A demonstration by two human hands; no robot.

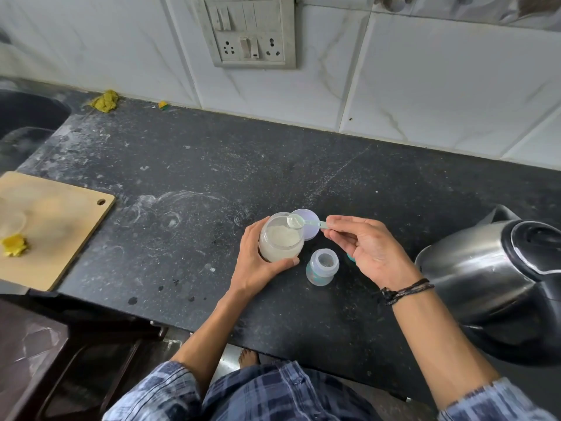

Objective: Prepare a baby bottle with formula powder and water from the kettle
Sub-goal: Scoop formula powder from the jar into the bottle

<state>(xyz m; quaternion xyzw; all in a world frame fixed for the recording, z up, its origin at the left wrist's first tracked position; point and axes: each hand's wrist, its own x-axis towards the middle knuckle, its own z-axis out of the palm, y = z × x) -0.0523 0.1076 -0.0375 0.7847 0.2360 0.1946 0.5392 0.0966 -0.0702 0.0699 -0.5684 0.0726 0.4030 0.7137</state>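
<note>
My left hand (258, 262) grips a clear jar of white formula powder (280, 238), which stands tilted on the black counter. My right hand (368, 247) pinches the handle of a small pale green scoop (299, 221); its bowl holds powder and hovers over the jar's far rim. The open baby bottle (322, 266) stands upright just right of the jar, below the scoop handle. A round lilac lid (309, 226) lies flat behind the jar. The steel kettle (491, 284) with a black lid stands at the right edge.
A wooden cutting board (54, 226) with a yellow lump lies at the left counter edge. A dark sink (27, 123) is at the far left. A yellow cloth (104, 101) lies by the tiled wall. A teal piece (350, 257) shows under my right hand.
</note>
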